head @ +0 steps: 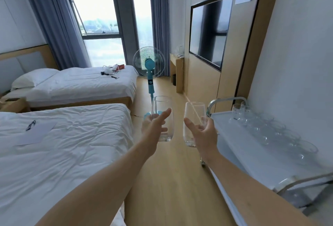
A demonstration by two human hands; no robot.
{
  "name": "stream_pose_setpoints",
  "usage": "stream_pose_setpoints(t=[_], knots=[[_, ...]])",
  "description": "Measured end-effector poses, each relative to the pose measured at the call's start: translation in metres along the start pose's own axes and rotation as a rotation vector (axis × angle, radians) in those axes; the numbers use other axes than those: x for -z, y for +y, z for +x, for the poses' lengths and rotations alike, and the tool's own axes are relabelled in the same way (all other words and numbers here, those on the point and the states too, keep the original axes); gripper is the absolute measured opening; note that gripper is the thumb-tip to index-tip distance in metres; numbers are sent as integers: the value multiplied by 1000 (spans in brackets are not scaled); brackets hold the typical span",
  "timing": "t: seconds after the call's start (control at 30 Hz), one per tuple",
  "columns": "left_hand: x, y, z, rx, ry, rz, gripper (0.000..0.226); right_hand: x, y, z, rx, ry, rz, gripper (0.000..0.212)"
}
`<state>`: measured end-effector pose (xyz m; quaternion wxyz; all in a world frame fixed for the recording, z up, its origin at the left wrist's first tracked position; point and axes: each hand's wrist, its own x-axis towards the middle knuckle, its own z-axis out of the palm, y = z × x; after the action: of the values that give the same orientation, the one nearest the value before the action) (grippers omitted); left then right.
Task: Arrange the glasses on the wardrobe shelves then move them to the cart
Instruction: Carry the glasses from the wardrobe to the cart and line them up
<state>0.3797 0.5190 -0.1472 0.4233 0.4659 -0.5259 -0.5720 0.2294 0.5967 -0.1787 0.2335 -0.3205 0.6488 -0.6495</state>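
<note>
My left hand (153,126) grips a clear stemless glass (161,105), held upright over the wooden floor. My right hand (203,132) grips a second clear glass (193,113), tilted slightly, just left of the cart. The white cart (239,146) stands along the right wall with a metal handle at its far end. Several clear glasses (266,130) stand in a row on its top, close to the wall. The wardrobe is out of view.
Two white beds fill the left side, the near bed (63,144) with a paper and a dark item on it. A blue standing fan (149,67) stands in the aisle ahead. A wall TV (209,33) and a small desk (177,70) line the right wall.
</note>
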Motion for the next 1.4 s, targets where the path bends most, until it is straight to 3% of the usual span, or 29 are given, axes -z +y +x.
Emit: stream_pose_setpoints(t=[0.23,0.4,0.6,0.9,1.4], knots=[[-7,-22,67,80,-38,-3,63,-21,31,40,-64,36,-46,87],[-37,-28,118,92,-52,19,59,-25,48,99,-74,43,-49,101],[-93,-25,194,100,-52,52,66,-21,67,191,-84,46,19,85],[-186,-25,299,140,-120,48,68,4,90,318,-110,128,-13,84],[-270,-70,419,210,-299,108,73,22,145,412,-253,302,-73,78]])
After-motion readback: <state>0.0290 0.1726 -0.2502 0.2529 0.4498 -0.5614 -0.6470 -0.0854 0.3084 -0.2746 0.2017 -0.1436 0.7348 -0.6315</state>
